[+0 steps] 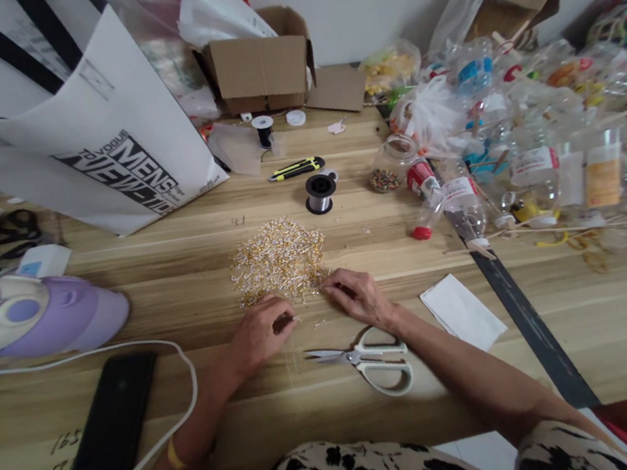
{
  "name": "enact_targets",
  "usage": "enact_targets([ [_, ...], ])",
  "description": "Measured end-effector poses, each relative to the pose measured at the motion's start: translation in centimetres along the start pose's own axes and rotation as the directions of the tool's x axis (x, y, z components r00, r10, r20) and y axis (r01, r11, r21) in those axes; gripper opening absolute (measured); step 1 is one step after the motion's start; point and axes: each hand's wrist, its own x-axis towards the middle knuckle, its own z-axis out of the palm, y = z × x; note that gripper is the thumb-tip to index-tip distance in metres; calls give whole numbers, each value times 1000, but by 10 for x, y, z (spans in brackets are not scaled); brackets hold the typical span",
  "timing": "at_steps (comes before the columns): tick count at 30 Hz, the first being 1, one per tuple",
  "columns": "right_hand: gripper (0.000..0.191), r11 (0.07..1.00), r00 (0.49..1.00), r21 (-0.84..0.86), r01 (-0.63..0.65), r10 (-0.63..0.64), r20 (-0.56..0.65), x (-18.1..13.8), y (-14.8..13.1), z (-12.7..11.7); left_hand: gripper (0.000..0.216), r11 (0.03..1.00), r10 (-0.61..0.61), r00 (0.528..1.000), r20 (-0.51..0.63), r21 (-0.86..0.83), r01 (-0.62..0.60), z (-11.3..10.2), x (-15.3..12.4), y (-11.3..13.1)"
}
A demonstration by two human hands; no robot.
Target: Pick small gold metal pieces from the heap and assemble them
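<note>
A loose heap of small gold and clear bead pieces (279,259) lies on the table in front of me. My left hand (262,330) is at the heap's near edge, its thumb and fingertips pinched together. A faint thin thread seems to hang below those fingers, and a tiny shiny bit shows at their tips. At the heap's right edge, my right hand (359,294) has its fingertips pressed together among the pieces; what they hold is too small to make out. Scissors (358,356) with white handles lie partly open below my right hand.
A wire spool (320,194), a yellow-black utility knife (296,168) and a jar of beads (391,167) stand beyond the heap. Plastic bottles (463,204) crowd the right. Folded white paper (462,312) lies beside my right forearm. A phone (108,431) and white cable (192,390) are left.
</note>
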Motion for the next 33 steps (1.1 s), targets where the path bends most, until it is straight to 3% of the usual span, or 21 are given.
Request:
enact_targets([
  [4, 13, 1000, 1000, 9, -13, 13, 10, 0, 0, 0, 4, 987, -111, 994, 5, -114, 111, 4, -1, -3],
  [8, 14, 998, 998, 53, -43, 41, 38, 3, -3, -4, 9, 961, -122, 992, 12, -249, 122, 2, 1, -5],
  [14, 13, 939, 954, 247, -239, 178, 243, 11, -21, -12, 9, 906, -173, 984, 47, -385, 178, 0, 2, -6],
  [19, 14, 858, 914, 403, -318, 165, 371, 14, -36, -10, 11, 859, -200, 975, 92, -463, 220, 2, 3, -6],
  [22, 12, 851, 908, 429, -303, 120, 402, 13, -38, -4, 11, 848, -206, 973, 109, -476, 233, 4, 3, -5],
  [27, 9, 928, 919, 324, -185, 48, 391, 10, -35, 3, 10, 830, -206, 974, 93, -511, 224, 6, 4, -2],
  [33, 9, 956, 931, 241, -169, 74, 357, 6, -30, 8, 12, 828, -211, 973, 93, -512, 229, 4, 4, -1],
])
